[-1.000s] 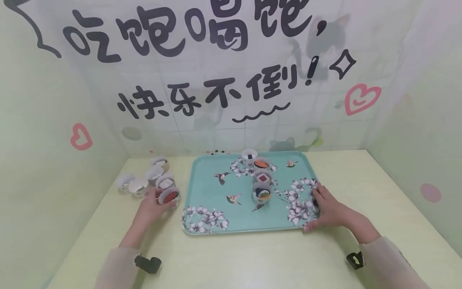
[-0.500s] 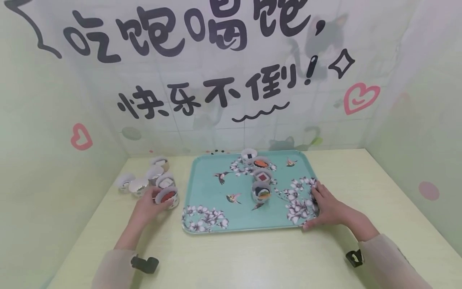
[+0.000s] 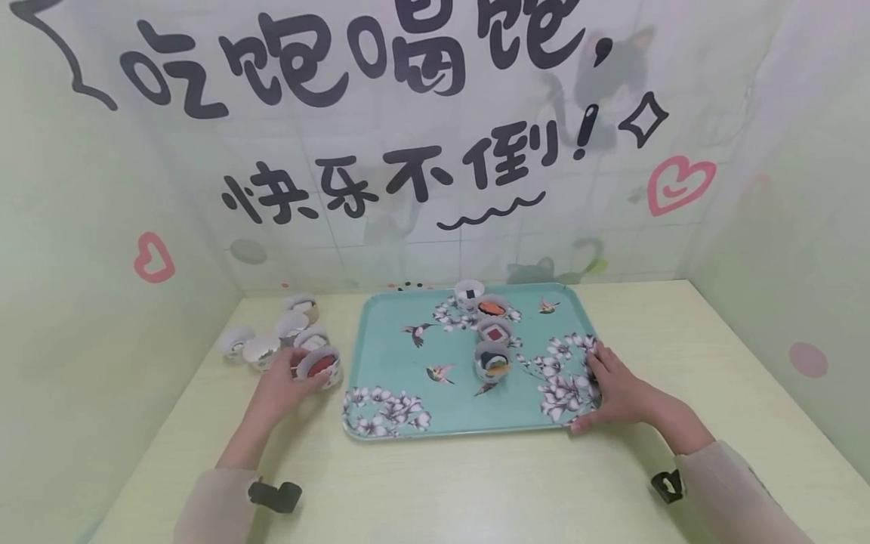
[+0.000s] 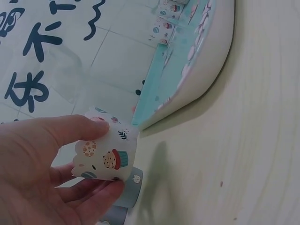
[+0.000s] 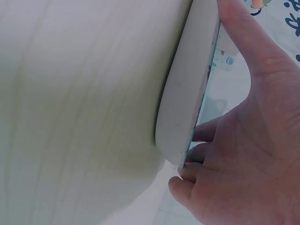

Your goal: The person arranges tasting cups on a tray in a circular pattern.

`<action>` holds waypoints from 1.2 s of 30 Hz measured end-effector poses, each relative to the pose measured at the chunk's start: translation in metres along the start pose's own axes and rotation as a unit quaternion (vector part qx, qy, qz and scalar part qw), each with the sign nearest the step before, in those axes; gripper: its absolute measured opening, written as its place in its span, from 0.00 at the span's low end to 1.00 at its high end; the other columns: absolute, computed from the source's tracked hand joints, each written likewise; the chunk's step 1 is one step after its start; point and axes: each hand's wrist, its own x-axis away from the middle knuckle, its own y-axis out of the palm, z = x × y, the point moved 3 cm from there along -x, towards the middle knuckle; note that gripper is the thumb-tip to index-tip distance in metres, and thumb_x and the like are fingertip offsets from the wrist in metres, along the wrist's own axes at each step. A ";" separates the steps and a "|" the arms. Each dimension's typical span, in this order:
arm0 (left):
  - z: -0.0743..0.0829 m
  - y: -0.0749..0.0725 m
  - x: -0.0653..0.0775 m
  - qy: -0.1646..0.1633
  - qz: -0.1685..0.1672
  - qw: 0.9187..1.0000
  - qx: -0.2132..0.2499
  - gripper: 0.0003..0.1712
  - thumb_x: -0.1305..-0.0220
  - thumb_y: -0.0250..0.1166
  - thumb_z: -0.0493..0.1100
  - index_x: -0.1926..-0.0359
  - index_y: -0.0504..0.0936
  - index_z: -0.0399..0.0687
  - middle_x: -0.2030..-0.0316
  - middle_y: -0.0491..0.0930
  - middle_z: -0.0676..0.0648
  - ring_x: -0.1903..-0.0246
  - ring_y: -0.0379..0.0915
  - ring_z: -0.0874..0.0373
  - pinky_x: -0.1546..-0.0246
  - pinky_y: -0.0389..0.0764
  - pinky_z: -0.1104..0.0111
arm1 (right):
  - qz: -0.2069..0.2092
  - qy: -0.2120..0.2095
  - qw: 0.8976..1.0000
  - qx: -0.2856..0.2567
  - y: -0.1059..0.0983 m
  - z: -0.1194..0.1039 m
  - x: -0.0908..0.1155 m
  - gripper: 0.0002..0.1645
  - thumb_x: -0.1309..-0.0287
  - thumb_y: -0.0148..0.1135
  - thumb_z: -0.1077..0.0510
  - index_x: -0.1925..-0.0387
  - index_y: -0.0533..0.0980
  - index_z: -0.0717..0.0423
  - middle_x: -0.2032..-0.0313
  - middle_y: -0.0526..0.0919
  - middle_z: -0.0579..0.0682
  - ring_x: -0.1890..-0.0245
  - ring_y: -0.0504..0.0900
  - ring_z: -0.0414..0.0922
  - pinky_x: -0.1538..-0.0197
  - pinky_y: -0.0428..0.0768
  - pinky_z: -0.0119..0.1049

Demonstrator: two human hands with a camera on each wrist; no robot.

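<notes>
My left hand pinches a paper baking cup with a red piece in it, left of the tray. Cupcake prints cover the outside of this baking cup in the left wrist view, where my thumb lies on one side and the fingers on the other. My right hand rests spread at the front right corner of the turquoise tray, its thumb at the front edge and its fingers over the right rim. Down the tray's middle runs a row of several filled cups.
Several more paper cups stand clustered behind my left hand, at the table's left. Birds and blossoms decorate the tray. A wall with large lettering closes off the back of the pale wooden table, with further walls at both sides.
My left hand has shifted slightly left with the cup still in its fingers. The right hand and the tray have stayed almost where they were.
</notes>
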 end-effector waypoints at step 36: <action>0.053 0.046 -0.008 0.081 -0.028 0.996 0.027 0.30 0.37 0.70 0.49 0.42 0.70 0.39 0.44 0.77 0.37 0.44 0.75 0.42 0.43 0.78 0.48 | -0.014 0.013 1.000 0.002 0.003 0.005 -0.004 0.85 0.68 0.83 0.35 0.31 0.43 0.86 0.29 0.37 0.84 0.28 0.40 0.78 0.29 0.49 0.72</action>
